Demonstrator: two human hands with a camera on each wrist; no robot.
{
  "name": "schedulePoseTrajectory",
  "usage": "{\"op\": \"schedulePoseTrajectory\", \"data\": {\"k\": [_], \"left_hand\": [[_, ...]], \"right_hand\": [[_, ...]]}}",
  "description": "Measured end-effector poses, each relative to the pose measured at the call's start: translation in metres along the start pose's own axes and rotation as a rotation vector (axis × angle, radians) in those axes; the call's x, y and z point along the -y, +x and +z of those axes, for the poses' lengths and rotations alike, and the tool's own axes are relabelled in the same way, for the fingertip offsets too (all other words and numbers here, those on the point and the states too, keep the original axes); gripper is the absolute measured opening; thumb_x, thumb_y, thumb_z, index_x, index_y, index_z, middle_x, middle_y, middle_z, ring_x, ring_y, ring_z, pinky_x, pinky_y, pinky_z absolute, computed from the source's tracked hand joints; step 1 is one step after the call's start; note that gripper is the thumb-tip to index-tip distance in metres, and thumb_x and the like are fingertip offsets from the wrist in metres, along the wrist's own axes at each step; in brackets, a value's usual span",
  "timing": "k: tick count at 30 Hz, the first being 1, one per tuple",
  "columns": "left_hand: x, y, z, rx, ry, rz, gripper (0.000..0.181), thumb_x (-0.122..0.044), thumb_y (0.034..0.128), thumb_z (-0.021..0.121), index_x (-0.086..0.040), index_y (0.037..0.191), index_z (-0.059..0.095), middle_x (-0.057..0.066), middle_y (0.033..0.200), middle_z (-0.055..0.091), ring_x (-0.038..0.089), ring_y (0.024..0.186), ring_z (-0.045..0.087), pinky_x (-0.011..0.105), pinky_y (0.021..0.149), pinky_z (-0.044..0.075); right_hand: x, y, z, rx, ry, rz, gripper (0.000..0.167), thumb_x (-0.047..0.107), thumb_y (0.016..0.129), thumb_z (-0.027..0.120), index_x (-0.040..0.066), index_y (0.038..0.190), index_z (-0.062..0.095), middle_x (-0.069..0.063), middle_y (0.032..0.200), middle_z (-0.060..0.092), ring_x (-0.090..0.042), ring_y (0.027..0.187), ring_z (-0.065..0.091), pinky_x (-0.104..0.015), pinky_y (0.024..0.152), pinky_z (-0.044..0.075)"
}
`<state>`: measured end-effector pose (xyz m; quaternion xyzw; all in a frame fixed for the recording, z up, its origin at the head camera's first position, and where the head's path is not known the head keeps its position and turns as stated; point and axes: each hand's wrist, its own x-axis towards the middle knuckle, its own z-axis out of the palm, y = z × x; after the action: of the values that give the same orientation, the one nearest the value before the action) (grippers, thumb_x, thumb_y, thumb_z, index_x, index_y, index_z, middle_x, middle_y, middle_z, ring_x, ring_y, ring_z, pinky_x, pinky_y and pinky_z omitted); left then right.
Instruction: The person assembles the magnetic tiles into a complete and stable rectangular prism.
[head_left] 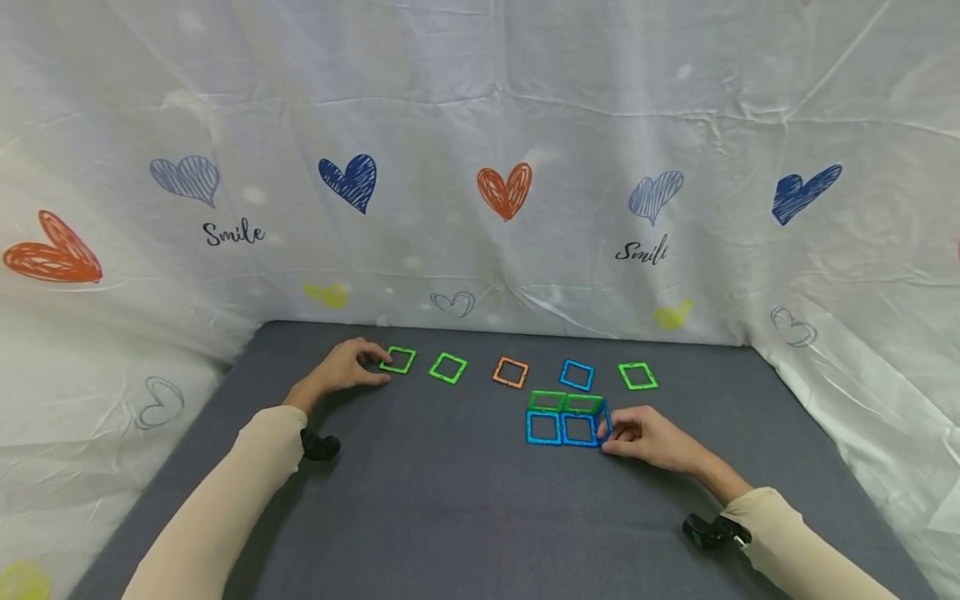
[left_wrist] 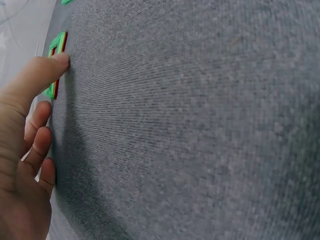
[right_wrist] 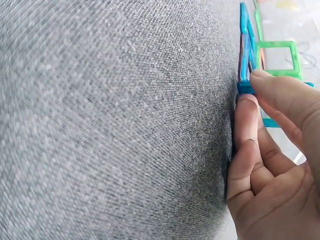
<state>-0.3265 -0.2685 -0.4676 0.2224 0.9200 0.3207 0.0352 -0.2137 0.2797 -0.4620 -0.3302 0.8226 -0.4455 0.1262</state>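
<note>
My left hand (head_left: 348, 364) is at the far left of the row, with thumb and fingers parted about the near side of a green square frame tile (head_left: 410, 369). In the left wrist view the thumb passes in front of this tile (left_wrist: 61, 45); whether it touches cannot be told. My right hand (head_left: 651, 437) pinches a blue square tile (head_left: 606, 414) that stands upright at the right end of a joined group. That group has two blue tiles (head_left: 543, 442) in front and two green tiles (head_left: 547, 392) behind them. Fingers partly hide the pinched tile.
Along the back of the grey table (head_left: 450, 517) lie another green tile (head_left: 437, 367), an orange tile (head_left: 497, 372), a blue tile (head_left: 564, 372) and a green tile (head_left: 637, 388), spaced apart. A white cloth (head_left: 420, 250) printed with hearts hangs behind the table.
</note>
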Motion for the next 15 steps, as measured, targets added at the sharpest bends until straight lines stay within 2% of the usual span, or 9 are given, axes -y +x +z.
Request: {"op": "schedulePoseTrajectory", "data": {"k": [8, 15], "left_hand": [[-0.0019, -0.0009, 0.0014, -0.008, -0.03, 0.036, 0.009, -0.012, 0.0895, 0.081, -0.009, 0.097, 0.078, 0.007, 0.1, 0.063, 0.025, 0.088, 0.056, 0.042, 0.074, 0.047], [-0.0024, -0.0015, 0.0038, -0.018, -0.012, 0.04, 0.004, -0.01, 0.0903, 0.08, -0.01, 0.093, 0.077, 0.006, 0.096, 0.059, 0.021, 0.082, 0.052, 0.039, 0.07, 0.045]], "right_hand": [[0.0, 0.0002, 0.0004, 0.001, -0.005, 0.012, 0.009, 0.005, 0.097, 0.071, 0.001, 0.105, 0.069, -0.007, 0.089, 0.069, -0.026, 0.074, 0.067, -0.028, 0.063, 0.053], [-0.0013, 0.0003, 0.0008, -0.008, -0.022, 0.019, 0.009, 0.006, 0.096, 0.071, 0.001, 0.104, 0.07, -0.005, 0.089, 0.069, -0.024, 0.074, 0.066, -0.028, 0.063, 0.052]]}}
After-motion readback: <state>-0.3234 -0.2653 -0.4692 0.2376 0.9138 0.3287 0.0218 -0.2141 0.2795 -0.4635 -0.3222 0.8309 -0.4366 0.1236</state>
